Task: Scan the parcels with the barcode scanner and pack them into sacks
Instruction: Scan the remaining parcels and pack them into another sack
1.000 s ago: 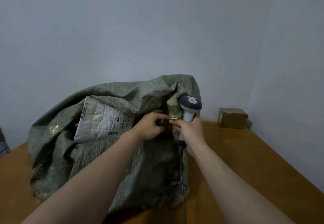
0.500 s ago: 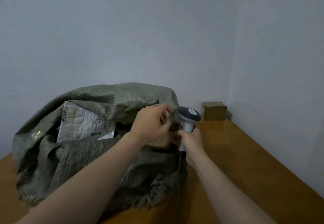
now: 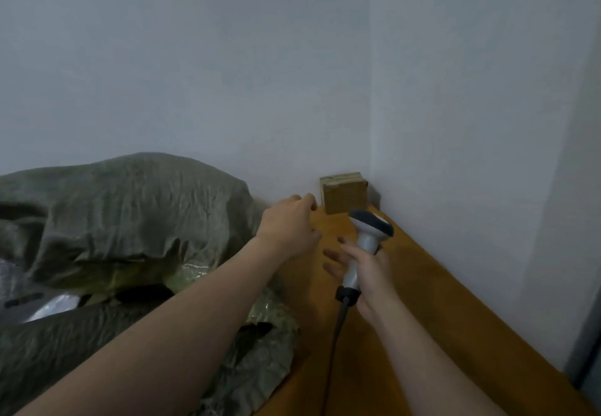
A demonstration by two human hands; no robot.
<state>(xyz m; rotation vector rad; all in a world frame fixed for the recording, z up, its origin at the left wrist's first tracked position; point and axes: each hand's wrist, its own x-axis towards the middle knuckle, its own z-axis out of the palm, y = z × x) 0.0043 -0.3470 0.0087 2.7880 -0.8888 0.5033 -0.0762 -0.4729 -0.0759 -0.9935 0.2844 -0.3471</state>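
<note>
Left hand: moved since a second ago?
Yes. The left hand has left the sack mouth and gone right and farther out, over the table toward the cardboard box in the corner, holding nothing.

One crumpled grey-green woven sack (image 3: 130,213) filled the left of the frame, with one blurred white plastic parcel (image 3: 48,308) at its mouth, lower left. Centre right stood one small brown cardboard box (image 3: 344,192), and below it one white-and-grey corded barcode scanner (image 3: 369,236). There were two bare hands, a left hand (image 3: 289,223) and a right hand (image 3: 370,272), and one orange-brown wooden table (image 3: 439,318).
</note>
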